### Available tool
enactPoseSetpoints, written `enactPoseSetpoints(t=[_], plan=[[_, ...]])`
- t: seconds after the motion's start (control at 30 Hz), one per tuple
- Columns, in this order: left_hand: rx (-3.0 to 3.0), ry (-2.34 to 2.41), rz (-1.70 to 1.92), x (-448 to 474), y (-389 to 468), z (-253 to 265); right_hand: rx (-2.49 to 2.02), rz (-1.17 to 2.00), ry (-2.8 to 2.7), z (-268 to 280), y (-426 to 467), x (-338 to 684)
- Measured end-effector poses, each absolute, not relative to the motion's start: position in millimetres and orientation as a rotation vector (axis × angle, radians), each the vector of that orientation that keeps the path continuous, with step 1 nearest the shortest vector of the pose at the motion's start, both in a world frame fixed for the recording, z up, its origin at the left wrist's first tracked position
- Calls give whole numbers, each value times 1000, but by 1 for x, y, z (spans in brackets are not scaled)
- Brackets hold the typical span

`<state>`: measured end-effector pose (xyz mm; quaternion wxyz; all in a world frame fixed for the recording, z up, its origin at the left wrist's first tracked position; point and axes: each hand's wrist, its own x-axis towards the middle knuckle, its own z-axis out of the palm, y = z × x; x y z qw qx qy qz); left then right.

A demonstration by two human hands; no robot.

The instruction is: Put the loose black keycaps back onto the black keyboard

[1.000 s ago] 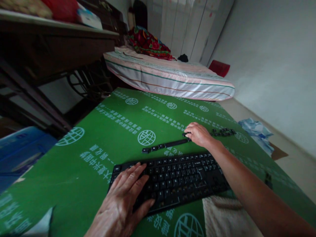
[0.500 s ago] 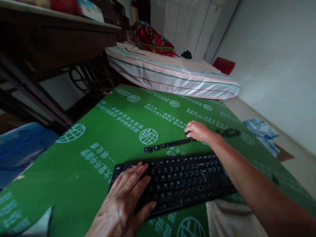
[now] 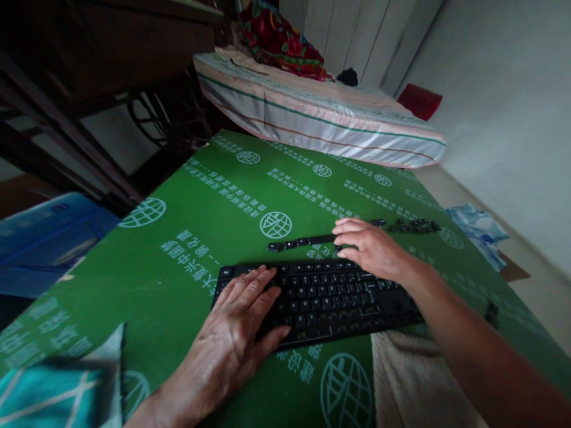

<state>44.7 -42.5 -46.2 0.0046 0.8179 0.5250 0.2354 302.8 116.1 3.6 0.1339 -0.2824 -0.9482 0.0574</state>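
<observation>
Right hand (image 3: 372,248) moved nearer keyboard (image 3: 328,295) on green tabletop (image 3: 156,309), bed (image 3: 312,110) beyond

Wall (image 3: 513,89) at right: pale, plain. Floor (image 3: 546,294): light-coloured, with a crumpled blue-and-white sheet (image 3: 479,226) lying near the bench (image 3: 223,190). Bench top: green, printed with globe emblems and Chinese characters. Bed (image 3: 321,116) beyond the far edge: striped cover, red floral blanket (image 3: 285,44) heaped toward the left. Pale vertical panels (image 3: 343,30) stand behind. Left: dark treadle sewing table (image 3: 134,47), spoked wheel (image 3: 147,116) below. Lighting: dim; left side in deep shadow.
</observation>
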Motion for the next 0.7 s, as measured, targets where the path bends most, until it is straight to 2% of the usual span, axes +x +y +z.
enactPoseSetpoints(t=[0.27, 0.7], plan=[[2556, 1621, 714, 47, -43, -43, -815, 181, -2678, -14, 29, 300], [2504, 1627, 683, 51, -43, -41, -846, 105, -2614, -28, -1, 294]])
